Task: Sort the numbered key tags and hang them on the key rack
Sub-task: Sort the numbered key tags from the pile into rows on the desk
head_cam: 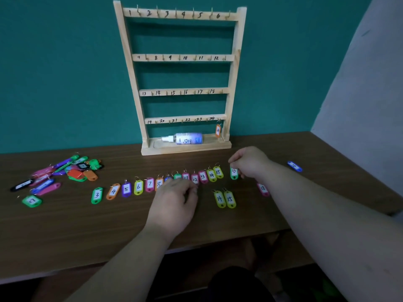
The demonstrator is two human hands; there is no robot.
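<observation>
The green tag (234,173) shows a handwritten 16.

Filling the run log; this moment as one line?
stage: sorting | right hand: pinches tag 16 | left hand: over tag row | rack: tag 24 hung

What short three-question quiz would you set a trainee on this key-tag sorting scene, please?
1. True or false: the orange plastic tag numbered 24 hangs on the wooden key rack.
2. Which tag does the right grip pinch? A) green plastic tag numbered 16 B) pink 18 C) yellow 14
3. Fill in: the white plastic bottle lies on the rack's ____.
Key: 1 true; 2 A; 3 base.
</observation>
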